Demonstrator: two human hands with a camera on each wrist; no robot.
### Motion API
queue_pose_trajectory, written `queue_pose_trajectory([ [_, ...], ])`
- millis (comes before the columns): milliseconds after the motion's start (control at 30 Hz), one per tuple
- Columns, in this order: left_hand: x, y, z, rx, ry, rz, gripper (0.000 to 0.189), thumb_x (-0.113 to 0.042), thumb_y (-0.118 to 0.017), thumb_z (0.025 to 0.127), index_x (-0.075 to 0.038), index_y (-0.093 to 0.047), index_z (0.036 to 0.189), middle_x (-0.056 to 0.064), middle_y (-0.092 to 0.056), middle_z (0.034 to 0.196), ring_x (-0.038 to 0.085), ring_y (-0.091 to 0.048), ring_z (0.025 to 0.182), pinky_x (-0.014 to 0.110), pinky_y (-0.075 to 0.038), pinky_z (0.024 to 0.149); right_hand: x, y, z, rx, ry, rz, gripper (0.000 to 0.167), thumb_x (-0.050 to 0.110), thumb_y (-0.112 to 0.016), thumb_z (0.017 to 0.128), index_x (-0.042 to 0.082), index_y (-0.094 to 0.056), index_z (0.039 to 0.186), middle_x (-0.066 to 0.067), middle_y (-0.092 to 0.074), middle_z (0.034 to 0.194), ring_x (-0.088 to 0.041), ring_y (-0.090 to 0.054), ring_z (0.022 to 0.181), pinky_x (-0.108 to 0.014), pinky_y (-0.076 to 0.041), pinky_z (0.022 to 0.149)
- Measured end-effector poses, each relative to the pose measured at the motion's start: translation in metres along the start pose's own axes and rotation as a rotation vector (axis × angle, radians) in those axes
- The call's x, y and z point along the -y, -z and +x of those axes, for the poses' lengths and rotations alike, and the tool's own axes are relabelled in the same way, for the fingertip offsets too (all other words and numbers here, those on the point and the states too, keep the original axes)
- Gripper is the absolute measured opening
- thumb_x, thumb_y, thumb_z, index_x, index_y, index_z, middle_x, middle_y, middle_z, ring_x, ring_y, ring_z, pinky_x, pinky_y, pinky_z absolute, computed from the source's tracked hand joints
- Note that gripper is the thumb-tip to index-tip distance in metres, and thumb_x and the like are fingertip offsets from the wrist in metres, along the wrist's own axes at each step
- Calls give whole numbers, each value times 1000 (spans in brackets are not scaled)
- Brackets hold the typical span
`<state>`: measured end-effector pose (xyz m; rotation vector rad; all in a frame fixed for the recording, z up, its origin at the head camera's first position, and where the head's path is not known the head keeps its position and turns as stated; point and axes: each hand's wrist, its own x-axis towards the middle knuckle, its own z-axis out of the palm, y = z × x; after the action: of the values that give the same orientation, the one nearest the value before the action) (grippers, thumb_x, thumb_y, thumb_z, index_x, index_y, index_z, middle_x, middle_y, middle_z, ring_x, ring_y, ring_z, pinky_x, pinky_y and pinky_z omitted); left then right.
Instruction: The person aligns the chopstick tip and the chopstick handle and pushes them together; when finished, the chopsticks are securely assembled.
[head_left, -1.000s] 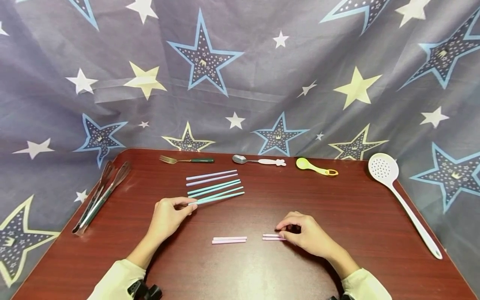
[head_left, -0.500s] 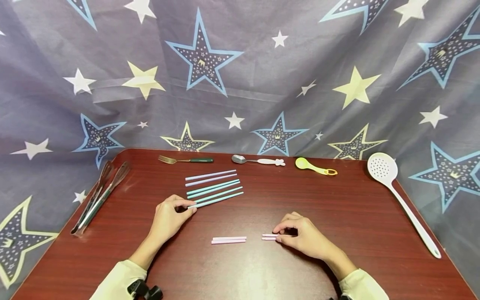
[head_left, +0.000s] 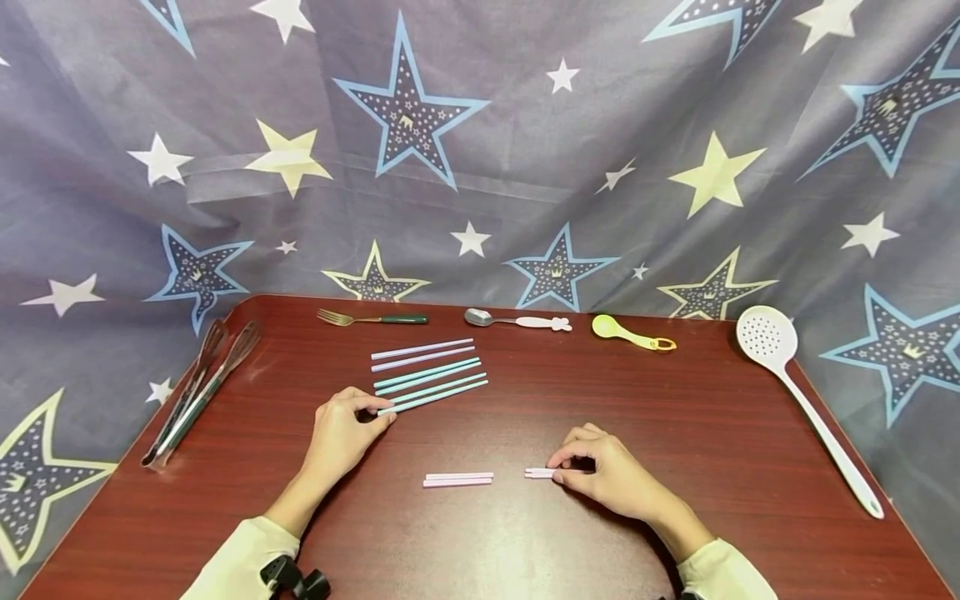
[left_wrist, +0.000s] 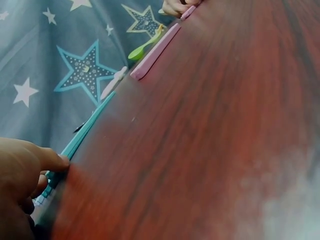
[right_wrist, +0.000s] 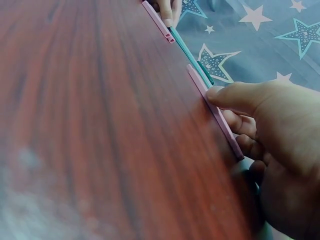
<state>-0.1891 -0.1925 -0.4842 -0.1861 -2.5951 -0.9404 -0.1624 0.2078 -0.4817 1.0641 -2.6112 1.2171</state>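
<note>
My left hand [head_left: 341,429] pinches the left ends of a pair of light blue chopsticks [head_left: 442,394], which lie slanted on the table. Just behind these lie a teal pair [head_left: 427,372] and a purple pair [head_left: 423,348]. With thumb and fingertips, my right hand [head_left: 615,471] grips two short pink chopsticks [head_left: 538,474] side by side; their right ends are hidden by the fingers. Left of them another short pink pair [head_left: 459,482] rests flat on the table. The right wrist view has the thumb [right_wrist: 217,95] pressed along a pink chopstick [right_wrist: 225,127].
Along the back edge lie a fork [head_left: 375,319], a rabbit-handled spoon [head_left: 517,322] and a yellow measuring spoon [head_left: 630,336]. Metal tongs [head_left: 202,396] lie at the left, a white skimmer [head_left: 810,408] at the right. A star-patterned curtain [head_left: 480,167] hangs behind the table.
The two pink chopsticks at my right hand have come together, and that hand has shifted slightly left. At my left hand, the light blue chopsticks have gone from converging to nearly parallel.
</note>
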Motion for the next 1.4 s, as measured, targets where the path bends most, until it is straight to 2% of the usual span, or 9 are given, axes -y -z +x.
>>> queue_pose_trajectory([
  [167, -1, -1, 1, -4, 5, 0, 10, -15, -88, 79, -16, -84, 88, 1, -73, 86, 21, -64, 82, 42, -48, 77, -1, -1, 0, -6, 12, -13, 20, 8, -84, 83, 24, -78, 93, 16, -67, 88, -7, -57, 84, -22, -47, 74],
  [467, -4, 0, 1, -26, -12, -6, 14, -12, -90, 77, -15, -84, 89, 2, -71, 85, 18, -60, 80, 39, -45, 74, -3, -2, 0, -14, 14, -19, 20, 9, -85, 83, 24, -77, 92, 18, -67, 88, -5, -56, 84, -21, -47, 73],
  [600, -7, -2, 0, -50, -49, -23, 15, -12, -91, 75, -17, -83, 88, -1, -69, 83, 14, -57, 77, 32, -44, 71, -2, -2, 1, -13, 9, -17, 19, 9, -85, 83, 24, -77, 92, 17, -67, 88, -5, -56, 84, -22, -47, 74],
  [667, -10, -4, -1, -42, -83, -50, 16, -13, -91, 76, -18, -83, 89, -3, -69, 83, 11, -56, 75, 28, -43, 69, -1, -1, 1, -13, 9, -15, 19, 8, -85, 83, 23, -77, 92, 16, -67, 87, -6, -56, 84, -22, -47, 73],
  [800, -21, -10, -7, 25, -145, -119, 16, -14, -90, 79, -20, -83, 92, -9, -72, 88, 8, -56, 73, 21, -43, 65, -1, -1, 2, -21, 16, -10, 19, 8, -85, 83, 23, -77, 91, 15, -67, 87, -7, -56, 83, -22, -47, 72],
  [1033, -46, -18, -24, 204, -215, -234, 11, -19, -86, 84, -22, -84, 94, -17, -72, 89, 3, -62, 78, 21, -49, 68, -1, 0, 3, -22, 9, -15, 18, 9, -85, 84, 24, -77, 90, 16, -67, 85, -6, -55, 81, -21, -46, 71],
  [1200, -54, -22, -37, 308, -285, -185, 13, -27, -89, 81, -27, -84, 93, -19, -68, 89, -2, -57, 83, 23, -46, 75, -1, -1, 2, -23, -1, -26, 18, 10, -85, 83, 24, -77, 89, 17, -66, 85, -6, -55, 81, -21, -46, 70],
  [1267, -56, -23, -39, 319, -297, -161, 13, -28, -89, 80, -28, -84, 92, -20, -67, 88, -3, -54, 83, 23, -43, 74, 0, -1, 2, -23, -14, -26, 18, 10, -86, 83, 24, -77, 89, 18, -66, 85, -6, -55, 80, -21, -46, 70],
  [1400, -58, -26, -42, 326, -283, -175, 12, -26, -90, 79, -28, -84, 90, -21, -66, 87, -4, -53, 81, 20, -43, 71, 1, 0, 1, -29, -41, -28, 19, 10, -86, 82, 25, -76, 88, 19, -64, 82, -6, -55, 79, -20, -46, 69],
])
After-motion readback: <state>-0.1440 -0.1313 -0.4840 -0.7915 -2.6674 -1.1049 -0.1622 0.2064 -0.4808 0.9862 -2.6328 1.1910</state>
